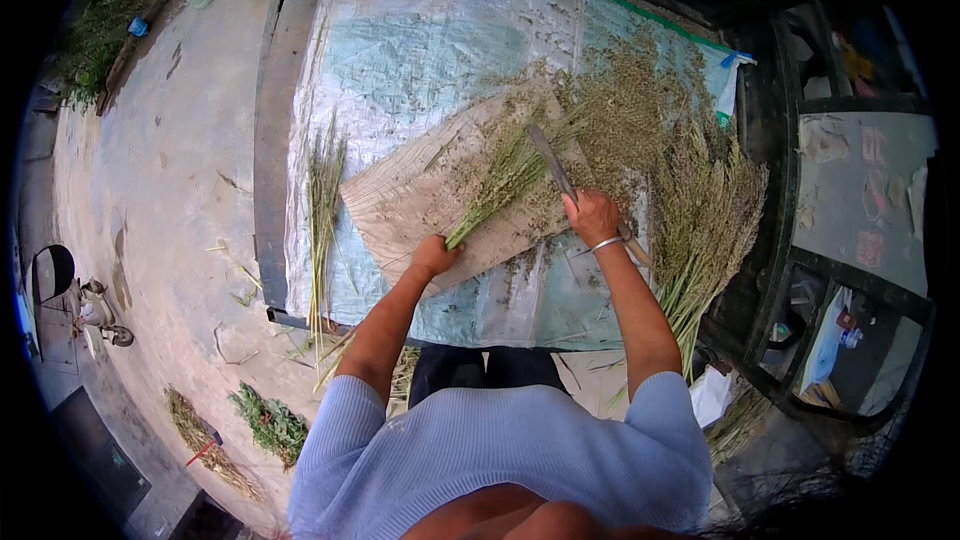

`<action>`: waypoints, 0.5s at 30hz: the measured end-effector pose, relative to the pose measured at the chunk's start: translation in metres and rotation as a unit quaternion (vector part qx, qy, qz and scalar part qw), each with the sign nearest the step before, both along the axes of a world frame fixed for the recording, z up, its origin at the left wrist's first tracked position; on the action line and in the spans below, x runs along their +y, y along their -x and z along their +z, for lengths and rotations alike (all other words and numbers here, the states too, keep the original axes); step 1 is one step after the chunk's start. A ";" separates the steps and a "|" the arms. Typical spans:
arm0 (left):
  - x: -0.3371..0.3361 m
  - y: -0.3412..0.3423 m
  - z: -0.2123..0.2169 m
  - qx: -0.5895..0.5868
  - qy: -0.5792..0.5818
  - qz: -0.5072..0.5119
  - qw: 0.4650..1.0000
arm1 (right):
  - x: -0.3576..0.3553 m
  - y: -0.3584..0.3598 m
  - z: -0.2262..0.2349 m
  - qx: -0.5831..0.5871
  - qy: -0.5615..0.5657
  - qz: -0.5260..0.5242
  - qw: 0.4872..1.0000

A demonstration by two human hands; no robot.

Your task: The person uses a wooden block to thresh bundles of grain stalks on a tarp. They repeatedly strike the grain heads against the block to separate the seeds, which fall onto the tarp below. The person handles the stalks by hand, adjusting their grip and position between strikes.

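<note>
My left hand (433, 256) grips the stems of a green bundle of seed stalks (500, 183) that lies across a worn wooden board (400, 205). My right hand (592, 217), with a metal bangle at the wrist, holds a long dark blade (551, 162) laid against the heads of that bundle. Loose seed and chaff (620, 110) cover the pale plastic sheet (400, 50) past the board.
A large heap of uncut stalks (705, 220) lies to the right of my right arm. A thin bunch of bare stems (323, 210) lies at the left edge of the sheet. Concrete ground (170, 170) runs to the left, with green cuttings (268, 423) low down. Dark metal framing (770, 170) stands at the right.
</note>
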State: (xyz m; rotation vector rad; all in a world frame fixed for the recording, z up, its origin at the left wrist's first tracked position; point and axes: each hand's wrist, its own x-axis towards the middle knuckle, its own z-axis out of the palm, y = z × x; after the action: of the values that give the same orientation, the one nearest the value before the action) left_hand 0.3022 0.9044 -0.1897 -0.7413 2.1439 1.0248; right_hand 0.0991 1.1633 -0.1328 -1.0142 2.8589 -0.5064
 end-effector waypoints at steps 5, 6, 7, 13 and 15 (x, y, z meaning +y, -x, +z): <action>0.008 0.002 0.007 0.006 0.067 0.005 0.998 | -0.036 -0.083 -0.006 -0.115 0.006 0.125 0.985; 0.007 0.001 0.009 -0.003 0.076 0.001 0.997 | -0.028 -0.081 -0.014 -0.138 -0.021 0.070 0.988; 0.006 -0.001 0.009 -0.013 0.085 0.001 0.996 | -0.017 -0.075 -0.020 -0.161 -0.049 0.020 0.986; 0.009 0.000 0.016 -0.023 0.103 -0.003 0.994 | -0.004 -0.045 -0.013 -0.066 -0.065 -0.113 0.989; 0.007 0.004 0.019 -0.024 0.119 -0.002 0.993 | -0.010 -0.069 -0.016 -0.051 -0.025 -0.039 0.998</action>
State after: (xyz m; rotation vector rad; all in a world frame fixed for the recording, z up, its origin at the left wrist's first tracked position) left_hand 0.2985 0.9116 -0.1712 -0.8632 2.2481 0.7496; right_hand 0.1681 1.1528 -0.1490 -0.8459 2.8144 -0.4749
